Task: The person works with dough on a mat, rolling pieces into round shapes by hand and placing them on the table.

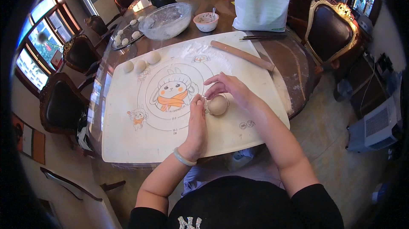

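Observation:
A smooth round dough ball (217, 105) rests on a pale, printed kneading mat (127, 146). My right hand (235, 90) arches just above and beyond the ball, fingers apart and curled. To the ball's left, my left hand (197, 125) stands on edge with its fingers close together; a bangle circles that wrist. The fingertips of both hands come near each other, and a small whitish bit shows there, too small to identify. Three smaller dough balls, among them the rightmost dough ball (153, 57), sit at the mat's far left. A wooden rolling pin (242, 55) lies across the far right.
Flour (204, 48) is scattered along the mat's far side. Behind stand a clear plastic bowl (166, 21), a small bowl of filling (206, 23) with a spoon, and a tall white sack (263, 2). Chopsticks (262, 37) lie before the sack. A tray (123, 45) holds several shaped dough pieces.

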Demonstrator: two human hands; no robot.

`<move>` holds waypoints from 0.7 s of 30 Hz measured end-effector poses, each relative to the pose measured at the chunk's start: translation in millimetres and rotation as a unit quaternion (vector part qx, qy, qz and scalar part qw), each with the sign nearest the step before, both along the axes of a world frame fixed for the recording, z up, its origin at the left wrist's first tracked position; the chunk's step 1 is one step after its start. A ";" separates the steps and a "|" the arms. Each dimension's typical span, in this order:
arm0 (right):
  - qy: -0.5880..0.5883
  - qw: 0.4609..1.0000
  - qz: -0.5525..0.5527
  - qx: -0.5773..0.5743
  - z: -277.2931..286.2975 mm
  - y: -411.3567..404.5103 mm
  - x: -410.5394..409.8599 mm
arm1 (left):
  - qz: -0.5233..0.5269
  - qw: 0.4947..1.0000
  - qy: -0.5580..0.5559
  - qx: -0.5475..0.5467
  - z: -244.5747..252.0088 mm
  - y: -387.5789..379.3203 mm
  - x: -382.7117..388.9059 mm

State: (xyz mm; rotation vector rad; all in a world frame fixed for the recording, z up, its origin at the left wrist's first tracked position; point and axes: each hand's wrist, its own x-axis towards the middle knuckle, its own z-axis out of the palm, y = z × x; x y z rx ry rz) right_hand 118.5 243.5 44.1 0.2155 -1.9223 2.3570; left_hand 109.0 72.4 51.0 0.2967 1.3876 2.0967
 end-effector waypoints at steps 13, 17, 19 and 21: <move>-0.082 0.984 -0.139 -0.079 -24.9 -44.2 3.4 | 0.106 0.993 0.039 -0.036 -20.1 45.1 -14.7; -0.055 0.968 -0.233 0.080 -55.7 -48.0 3.1 | 0.082 0.997 -0.007 0.014 -30.4 52.0 -45.1; -0.058 0.963 -0.256 0.066 -54.3 -39.4 -0.9 | 0.060 0.996 -0.051 0.031 -18.1 51.7 -47.8; 0.008 0.954 -0.274 0.126 -41.9 -29.1 -0.8 | 0.072 0.996 -0.039 0.032 -24.2 38.9 -49.2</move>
